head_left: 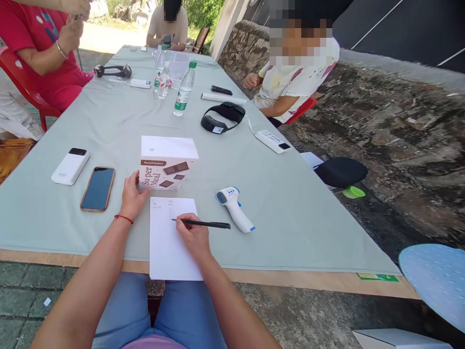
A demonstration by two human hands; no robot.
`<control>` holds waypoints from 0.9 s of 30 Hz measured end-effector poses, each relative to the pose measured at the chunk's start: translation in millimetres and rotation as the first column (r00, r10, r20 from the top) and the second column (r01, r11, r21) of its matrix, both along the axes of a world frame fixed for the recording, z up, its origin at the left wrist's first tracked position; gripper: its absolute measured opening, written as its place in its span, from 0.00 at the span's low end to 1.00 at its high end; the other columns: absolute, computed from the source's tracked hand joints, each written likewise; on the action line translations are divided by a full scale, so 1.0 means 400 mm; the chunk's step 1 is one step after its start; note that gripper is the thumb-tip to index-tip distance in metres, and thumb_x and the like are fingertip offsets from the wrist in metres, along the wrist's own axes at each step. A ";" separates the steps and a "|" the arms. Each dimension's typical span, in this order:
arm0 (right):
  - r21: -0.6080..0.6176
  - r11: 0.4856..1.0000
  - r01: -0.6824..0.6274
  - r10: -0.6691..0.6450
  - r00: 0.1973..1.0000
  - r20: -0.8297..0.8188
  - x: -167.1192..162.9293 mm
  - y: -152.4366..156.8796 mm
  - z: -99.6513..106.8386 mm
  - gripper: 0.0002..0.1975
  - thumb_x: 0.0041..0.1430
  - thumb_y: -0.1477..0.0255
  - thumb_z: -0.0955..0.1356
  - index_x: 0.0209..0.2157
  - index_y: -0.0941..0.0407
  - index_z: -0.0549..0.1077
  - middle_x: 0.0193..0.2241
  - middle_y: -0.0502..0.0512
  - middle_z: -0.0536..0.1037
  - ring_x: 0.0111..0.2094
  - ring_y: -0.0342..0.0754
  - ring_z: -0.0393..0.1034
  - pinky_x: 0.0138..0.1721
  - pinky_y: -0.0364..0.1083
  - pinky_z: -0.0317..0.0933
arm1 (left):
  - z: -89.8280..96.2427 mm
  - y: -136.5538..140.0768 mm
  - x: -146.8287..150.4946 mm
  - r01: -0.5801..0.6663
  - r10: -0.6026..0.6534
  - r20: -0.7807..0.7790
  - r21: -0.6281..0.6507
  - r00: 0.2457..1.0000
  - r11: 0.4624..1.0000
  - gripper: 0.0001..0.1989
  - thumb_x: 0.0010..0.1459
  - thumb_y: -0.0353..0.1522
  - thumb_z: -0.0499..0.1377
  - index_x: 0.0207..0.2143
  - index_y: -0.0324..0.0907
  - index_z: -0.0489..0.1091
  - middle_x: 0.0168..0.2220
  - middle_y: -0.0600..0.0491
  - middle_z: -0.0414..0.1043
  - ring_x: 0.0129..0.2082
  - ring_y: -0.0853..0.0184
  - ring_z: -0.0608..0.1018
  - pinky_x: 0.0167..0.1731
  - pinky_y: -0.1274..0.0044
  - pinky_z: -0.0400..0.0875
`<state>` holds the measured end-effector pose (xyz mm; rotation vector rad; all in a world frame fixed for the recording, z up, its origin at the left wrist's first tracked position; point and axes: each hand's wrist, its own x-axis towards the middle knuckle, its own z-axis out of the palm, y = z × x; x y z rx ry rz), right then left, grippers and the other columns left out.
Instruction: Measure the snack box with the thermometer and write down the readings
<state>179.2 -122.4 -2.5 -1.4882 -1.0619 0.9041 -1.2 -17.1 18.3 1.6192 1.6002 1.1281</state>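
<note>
My right hand (194, 237) is closed around a black pen (207, 224), its tip touching a white sheet of paper (170, 257) with several short handwritten lines near the top. At the lower left corner of a white and brown "Super Meal" box (169, 165), my left hand (133, 198) grips with thumb in front and fingers along the side; part of those fingers is hidden. The box stands on the table just beyond the paper. A white and blue infrared thermometer (236, 208) lies to the right of my right hand. Left of my left hand lies a phone (98, 189).
On the cloth-covered table (308, 218) are a white power bank (70, 166), another power bank (272, 140) cabled to a black headset (223, 118), and several water bottles (184, 92). Other people sit along both sides and at the far end. A blue stool (436, 276) stands at right.
</note>
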 end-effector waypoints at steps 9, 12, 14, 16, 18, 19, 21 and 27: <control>-0.020 1.000 -0.016 0.018 0.996 0.083 -0.004 0.000 -0.014 0.11 0.46 0.60 0.67 0.24 0.53 0.73 0.19 0.49 0.72 0.22 0.46 0.65 0.27 0.46 0.61 | -0.006 -0.002 -0.004 0.010 -0.010 0.002 0.018 1.000 1.000 0.34 0.52 0.30 0.63 0.62 0.42 0.62 0.52 0.44 0.66 0.53 0.57 0.72 0.38 0.71 0.77; -0.022 0.999 -0.025 0.027 0.995 0.091 -0.004 0.000 -0.017 0.11 0.46 0.60 0.67 0.24 0.53 0.73 0.19 0.49 0.72 0.22 0.47 0.65 0.27 0.46 0.60 | -0.007 -0.002 -0.005 0.009 -0.009 0.002 0.022 1.000 1.000 0.33 0.52 0.30 0.64 0.62 0.43 0.62 0.52 0.44 0.66 0.53 0.57 0.73 0.38 0.71 0.77; -0.023 0.999 -0.035 0.037 0.995 0.091 -0.004 0.001 -0.021 0.11 0.47 0.60 0.67 0.25 0.53 0.73 0.19 0.49 0.72 0.22 0.46 0.65 0.27 0.46 0.60 | -0.007 -0.001 -0.004 0.003 -0.003 0.001 0.023 1.000 1.000 0.33 0.52 0.30 0.64 0.61 0.43 0.63 0.52 0.44 0.66 0.52 0.57 0.73 0.38 0.71 0.77; -0.025 0.999 -0.047 0.049 0.994 0.096 -0.003 0.002 -0.024 0.11 0.47 0.60 0.66 0.25 0.53 0.73 0.19 0.49 0.72 0.22 0.46 0.64 0.27 0.46 0.60 | -0.007 -0.001 -0.004 -0.004 0.004 0.004 0.021 1.000 1.000 0.33 0.52 0.30 0.64 0.61 0.43 0.63 0.51 0.44 0.66 0.52 0.57 0.73 0.38 0.71 0.78; -0.028 0.998 -0.052 0.055 0.993 0.105 -0.003 0.002 -0.028 0.11 0.47 0.60 0.66 0.25 0.53 0.73 0.19 0.48 0.72 0.22 0.46 0.64 0.27 0.46 0.59 | -0.006 -0.001 -0.003 -0.007 0.007 0.012 0.019 1.000 1.000 0.34 0.51 0.30 0.64 0.61 0.43 0.63 0.51 0.44 0.66 0.52 0.57 0.73 0.38 0.70 0.78; -0.028 0.998 -0.053 0.056 0.992 0.111 -0.002 0.002 -0.029 0.10 0.47 0.60 0.66 0.25 0.52 0.73 0.19 0.48 0.72 0.22 0.46 0.64 0.27 0.46 0.59 | -0.005 -0.001 -0.002 -0.007 0.006 0.017 0.019 1.000 1.000 0.34 0.51 0.29 0.64 0.61 0.43 0.63 0.51 0.44 0.66 0.52 0.57 0.73 0.38 0.70 0.78; -0.029 0.998 -0.051 0.054 0.991 0.122 -0.002 0.001 -0.032 0.10 0.48 0.60 0.67 0.25 0.52 0.73 0.19 0.48 0.72 0.22 0.46 0.64 0.27 0.45 0.59 | -0.004 -0.001 -0.001 -0.005 0.005 0.021 0.017 1.000 1.000 0.34 0.51 0.29 0.64 0.61 0.43 0.63 0.51 0.44 0.66 0.52 0.58 0.73 0.38 0.70 0.78; -0.007 0.999 -0.052 0.053 0.989 0.138 -0.001 0.001 -0.037 0.09 0.49 0.61 0.67 0.25 0.52 0.73 0.18 0.48 0.72 0.22 0.46 0.65 0.27 0.45 0.59 | -0.003 -0.002 -0.001 -0.014 0.014 0.020 0.009 1.000 1.000 0.34 0.51 0.30 0.64 0.61 0.43 0.63 0.52 0.44 0.66 0.52 0.58 0.73 0.39 0.70 0.78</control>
